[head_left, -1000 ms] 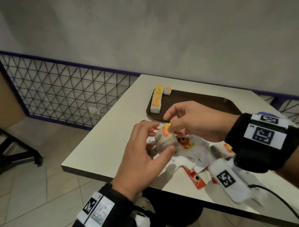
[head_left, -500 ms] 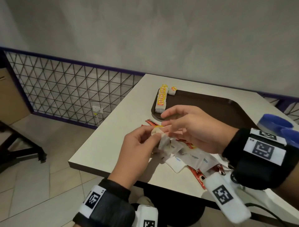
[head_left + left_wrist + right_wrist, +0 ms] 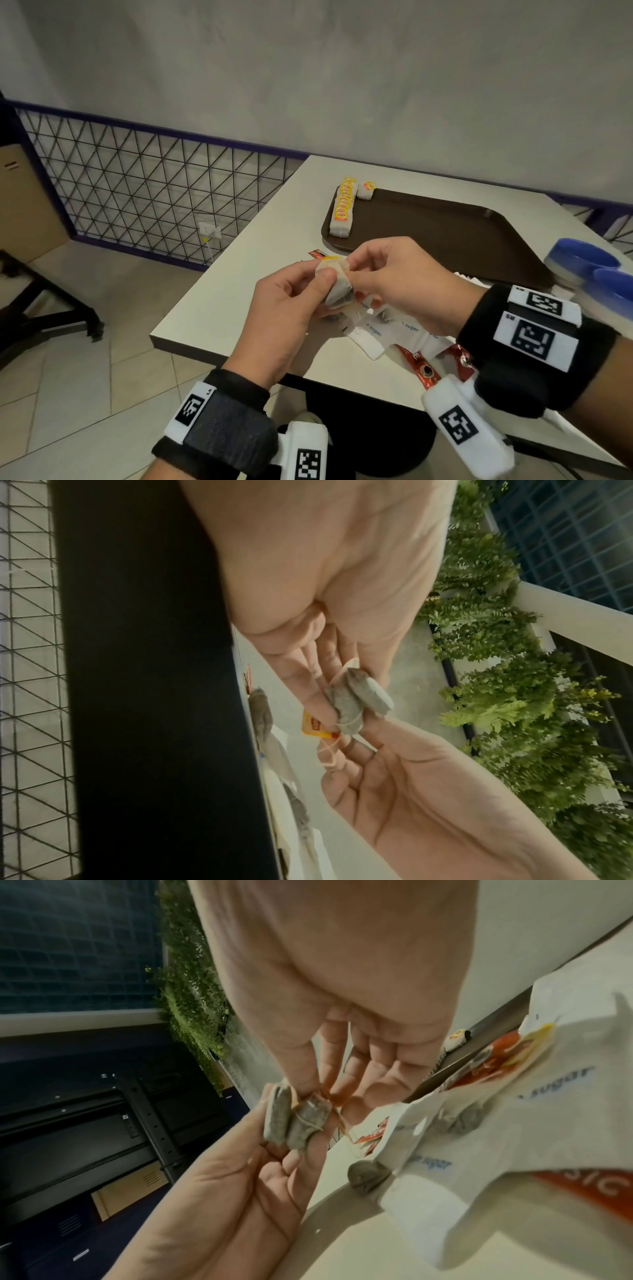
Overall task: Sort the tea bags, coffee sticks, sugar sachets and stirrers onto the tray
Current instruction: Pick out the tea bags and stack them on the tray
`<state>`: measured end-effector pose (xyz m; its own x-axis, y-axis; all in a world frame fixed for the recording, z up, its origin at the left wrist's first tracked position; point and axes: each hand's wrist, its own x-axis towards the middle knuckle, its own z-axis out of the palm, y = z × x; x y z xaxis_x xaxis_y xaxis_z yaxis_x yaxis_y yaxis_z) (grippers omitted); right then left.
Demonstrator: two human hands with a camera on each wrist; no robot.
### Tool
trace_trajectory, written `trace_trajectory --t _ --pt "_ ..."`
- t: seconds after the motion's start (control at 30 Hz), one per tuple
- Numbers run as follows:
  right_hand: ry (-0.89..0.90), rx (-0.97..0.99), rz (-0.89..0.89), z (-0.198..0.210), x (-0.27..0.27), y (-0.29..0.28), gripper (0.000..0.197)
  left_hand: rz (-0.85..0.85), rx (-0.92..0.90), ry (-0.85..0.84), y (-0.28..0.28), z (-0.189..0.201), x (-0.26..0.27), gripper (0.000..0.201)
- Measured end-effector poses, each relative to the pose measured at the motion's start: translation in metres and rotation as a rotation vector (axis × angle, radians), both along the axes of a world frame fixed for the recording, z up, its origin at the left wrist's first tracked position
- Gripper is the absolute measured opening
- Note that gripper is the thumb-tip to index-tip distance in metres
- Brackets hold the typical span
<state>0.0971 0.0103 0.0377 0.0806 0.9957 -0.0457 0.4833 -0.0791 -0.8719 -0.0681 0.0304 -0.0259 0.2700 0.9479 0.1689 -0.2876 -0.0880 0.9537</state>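
Note:
Both hands hold a tea bag above the table's near left corner. My left hand pinches its upper part between thumb and fingers; in the left wrist view the tea bag shows its string and yellow tag. My right hand pinches the same tea bag from the right. Under the hands lie white sugar sachets, red coffee sticks and more tea bags. The brown tray carries a row of tea bags along its left edge.
The white table ends at a near edge below my hands. Blue cups stand at the right by the tray. A wire mesh fence and a chair base are on the left over tiled floor.
The hands have lifted the tea bag a little off the pile and brought their fingertips together on it; the head view has shifted slightly.

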Motion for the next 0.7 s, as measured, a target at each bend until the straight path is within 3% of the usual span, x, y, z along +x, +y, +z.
trace_trajectory --t 0.13,0.33,0.5,0.7 --pt "0.010 0.081 -0.067 0.001 0.006 0.001 0.003 -0.004 -0.077 -0.073 -0.001 0.003 0.002 0.022" --pt "0.113 -0.027 -0.036 0.009 0.024 -0.002 0.004 0.091 -0.069 0.008 -0.002 0.005 0.003 0.036" --pt "0.099 -0.026 -0.001 0.013 0.032 -0.003 0.019 0.065 -0.061 0.038 -0.004 0.004 0.005 0.045" --pt "0.044 -0.081 0.099 0.013 0.032 -0.002 0.020 0.008 0.026 0.080 -0.005 0.002 0.008 0.022"
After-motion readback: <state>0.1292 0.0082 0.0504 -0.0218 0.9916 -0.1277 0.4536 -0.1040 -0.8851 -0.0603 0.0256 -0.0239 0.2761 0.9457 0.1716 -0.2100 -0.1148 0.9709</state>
